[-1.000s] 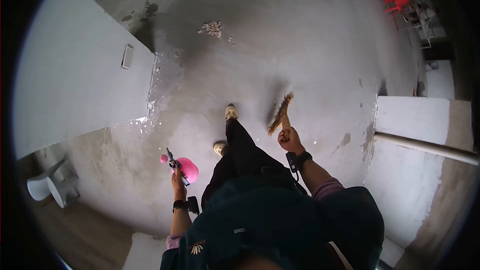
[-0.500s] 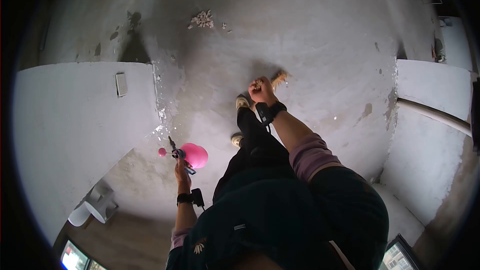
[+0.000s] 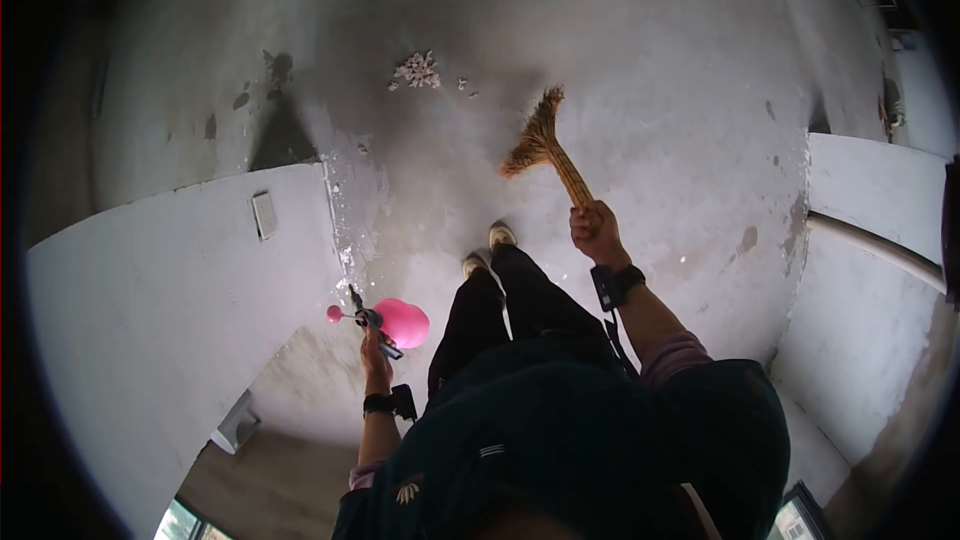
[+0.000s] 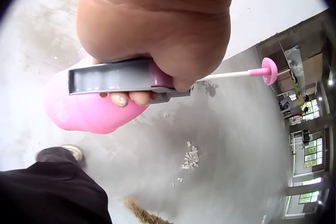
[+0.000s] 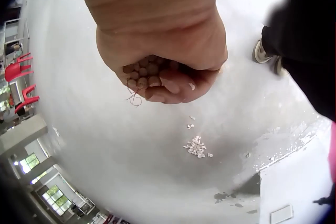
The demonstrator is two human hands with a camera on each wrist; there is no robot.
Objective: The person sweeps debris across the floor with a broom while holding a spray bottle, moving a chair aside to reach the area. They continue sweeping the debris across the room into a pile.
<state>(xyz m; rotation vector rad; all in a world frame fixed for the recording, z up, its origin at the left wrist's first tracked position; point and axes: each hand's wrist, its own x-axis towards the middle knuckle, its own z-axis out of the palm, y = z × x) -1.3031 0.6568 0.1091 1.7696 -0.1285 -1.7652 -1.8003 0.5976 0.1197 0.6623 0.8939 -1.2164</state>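
1. A white wall [image 3: 170, 280], carrying one white plate [image 3: 264, 216], stands at far left, close beside my left hand; one white object [image 3: 236, 424] shows partly behind its edge.
2. My left hand [image 3: 375, 360] is wrapped around the handle of one pink spray bottle [image 3: 404, 324], whose single pump rod [image 4: 231, 75] ends in a pink knob [image 4: 270, 71].
3. Ahead on the grey floor [image 3: 660, 130] lies one heap of pale scraps [image 3: 418, 70], too small to count singly, with about two stray bits [image 3: 462, 84] on its right.
4. My two shoes [image 3: 502, 234] and dark trouser legs [image 3: 530, 290] fill the space between my hands.
5. My right hand [image 3: 597, 232] grips one straw broom [image 3: 572, 178] by its bundled end, bristles fanned forward and left, well apart from the heap; whether they touch the floor, I cannot tell.
6. One pale pipe [image 3: 878, 251] runs along a second low wall [image 3: 860, 180] at far right.
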